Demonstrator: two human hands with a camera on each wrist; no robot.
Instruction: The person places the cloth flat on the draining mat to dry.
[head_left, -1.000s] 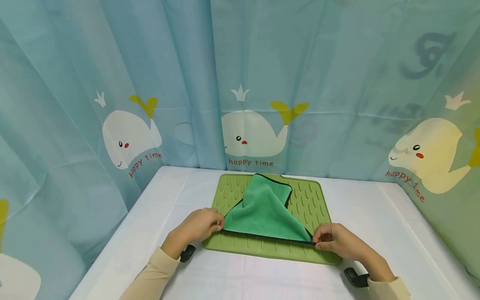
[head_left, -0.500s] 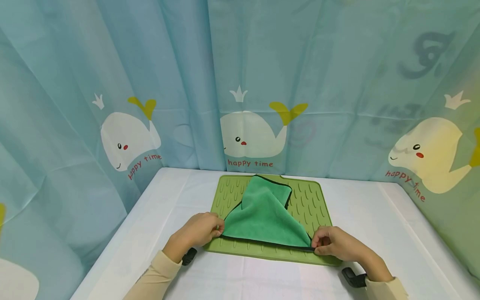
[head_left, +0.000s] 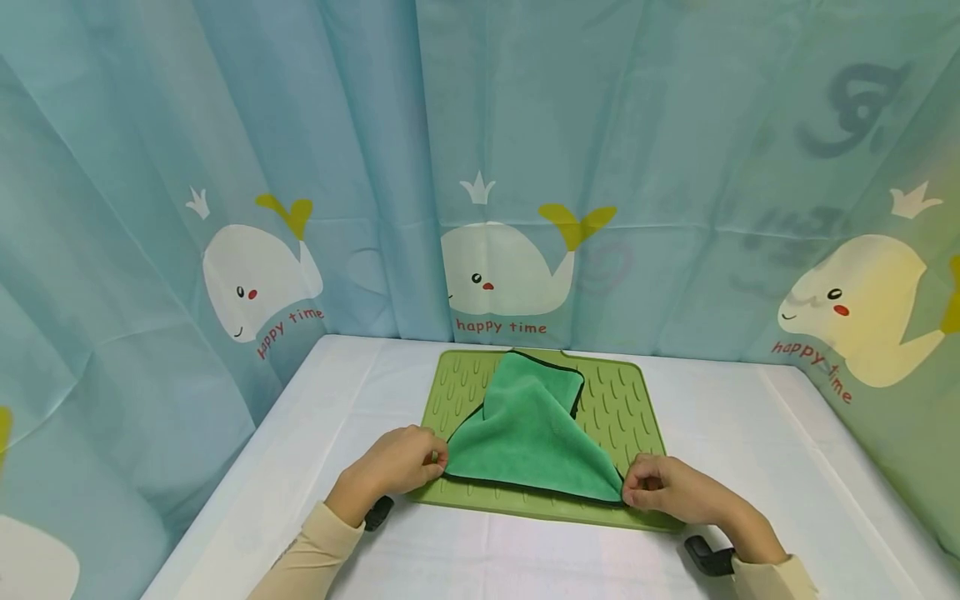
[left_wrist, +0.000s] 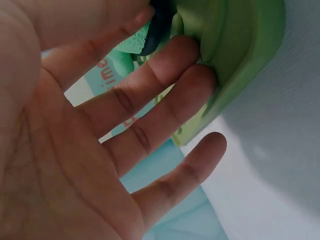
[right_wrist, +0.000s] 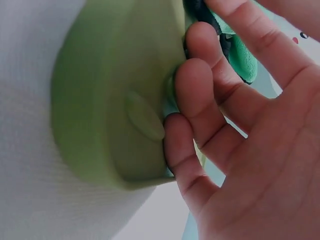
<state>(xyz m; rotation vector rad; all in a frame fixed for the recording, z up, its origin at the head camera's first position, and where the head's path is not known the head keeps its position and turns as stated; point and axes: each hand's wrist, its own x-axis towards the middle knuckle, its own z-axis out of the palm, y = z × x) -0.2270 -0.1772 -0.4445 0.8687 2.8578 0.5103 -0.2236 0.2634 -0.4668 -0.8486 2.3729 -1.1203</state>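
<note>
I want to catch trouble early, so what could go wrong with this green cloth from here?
First, the green cloth is rumpled through the middle, so it could crease if pressed down as it lies. Second, its far end looks narrower than the near edge, whose two ends the left hand and right hand pinch, so a fold might come out misaligned. Third, both hands are at or near the mat, so a pull might drag it.

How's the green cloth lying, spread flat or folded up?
Partly spread: the cloth has an outstretched near edge but a rumpled, folded far part.
</note>
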